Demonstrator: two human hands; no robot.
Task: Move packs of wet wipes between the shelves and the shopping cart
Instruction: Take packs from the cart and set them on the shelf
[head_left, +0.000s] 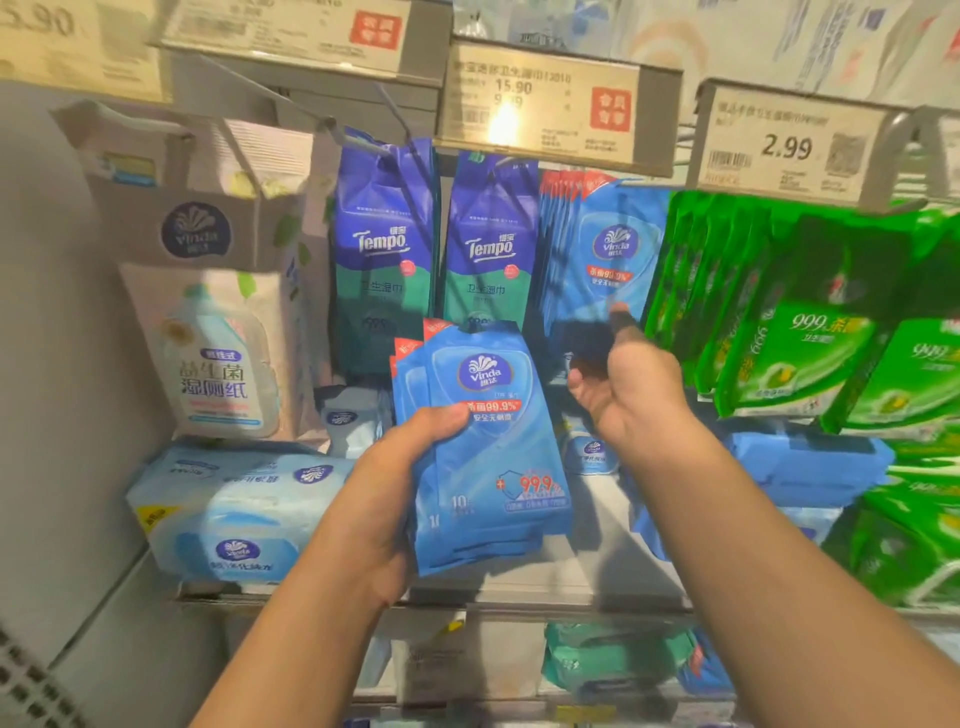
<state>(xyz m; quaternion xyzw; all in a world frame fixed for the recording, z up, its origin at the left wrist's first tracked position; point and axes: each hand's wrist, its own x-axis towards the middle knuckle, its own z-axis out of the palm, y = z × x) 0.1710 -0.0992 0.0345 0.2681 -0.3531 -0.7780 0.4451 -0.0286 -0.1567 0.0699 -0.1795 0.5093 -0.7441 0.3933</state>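
Our left hand (410, 483) grips a small fanned stack of blue Vinda packs (488, 452) by its lower left edge, thumb curled across the front, in front of the shelf's front edge (545, 605). Our right hand (631, 387) holds nothing, fingers loosely spread, reaching toward the matching hanging blue packs (605, 260) under the price rail (540, 104). We judge these packs light, soft and slick, liable to slide apart; a pinch across the whole stack, or near the stiffer top seam, looks safest.
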